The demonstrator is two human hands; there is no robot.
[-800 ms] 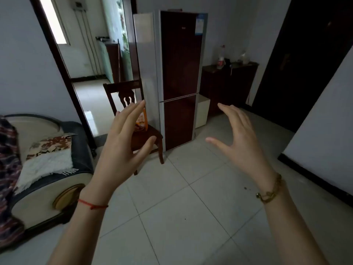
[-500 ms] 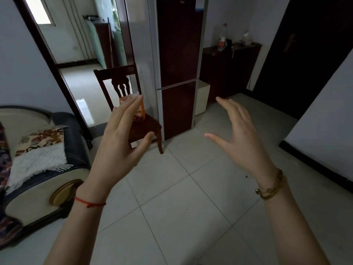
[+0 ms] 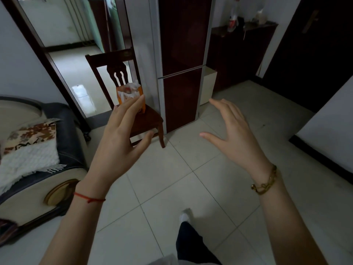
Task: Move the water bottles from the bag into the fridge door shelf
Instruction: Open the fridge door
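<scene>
- Bag (image 3: 129, 94), orange and white, stands on the seat of a dark wooden chair (image 3: 147, 119), its crumpled top open; bottles inside it cannot be made out.
- Fridge (image 3: 181, 60), tall with dark red doors, stands just right of the chair, both doors shut.
- Left hand (image 3: 122, 138) is raised in front of the chair with fingers spread and nothing in it; its fingertips overlap the bag's lower edge in this view, though contact cannot be told.
- Right hand (image 3: 233, 134) is likewise spread and empty, held out over the pale tiled floor (image 3: 168, 184) before the fridge.
- Sofa (image 3: 38, 150) with a white throw sits at the left.
- Dark cabinet (image 3: 238, 54) stands right of the fridge.
</scene>
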